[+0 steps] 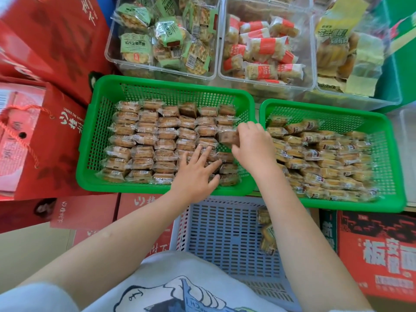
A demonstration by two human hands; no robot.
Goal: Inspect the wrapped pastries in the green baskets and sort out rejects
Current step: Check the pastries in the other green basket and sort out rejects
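Nearest me sits one pale blue basket (225, 235) holding a few wrapped pastries (267, 235) against its right wall. Beyond it stand two green baskets: my left hand (195, 174) lies flat, fingers spread, on the rows in the left green basket (94, 140), while my right hand (254, 145) pinches one wrapped pastry (228, 137) above that basket's right end (long axis roughly left-right). Farther off, the right green basket (382, 140) is full, three clear bins (162, 70) hold other snacks, and a red bag (65, 113) reads "UNDER THE".
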